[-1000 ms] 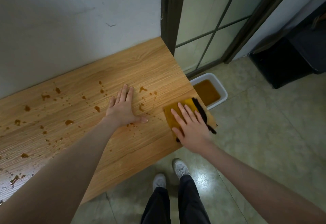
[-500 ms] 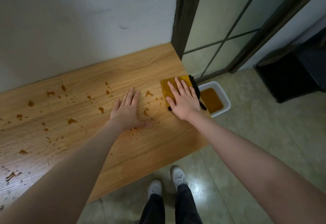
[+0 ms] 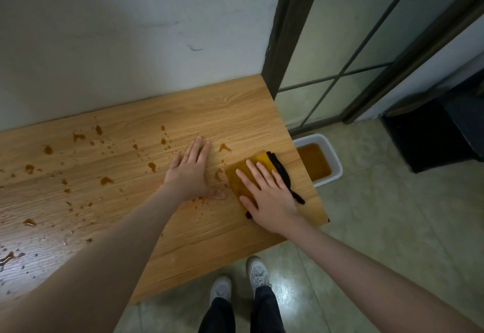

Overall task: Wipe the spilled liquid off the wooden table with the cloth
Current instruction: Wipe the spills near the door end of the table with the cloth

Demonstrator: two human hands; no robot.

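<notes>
A wooden table [image 3: 209, 112] runs along the wall, dotted with brown spilled liquid [image 3: 106, 180] across its left and middle. A yellow cloth with a black edge [image 3: 262, 161] lies flat near the table's right end. My right hand [image 3: 267, 196] presses on the cloth with straight, spread fingers and covers most of it. My left hand [image 3: 190, 172] rests flat on the wood just left of the cloth, beside a few brown drops [image 3: 224, 147].
A white tub of brown liquid [image 3: 331, 154] stands on the floor under the table's right edge. A dark box [image 3: 429, 136] sits at the far right. A glass door frame [image 3: 285, 44] rises behind the table corner. My shoes [image 3: 258, 271] are below the front edge.
My right hand has slid the cloth back toward me and a little to the right along the table's right end. My left hand has stayed flat in place.
</notes>
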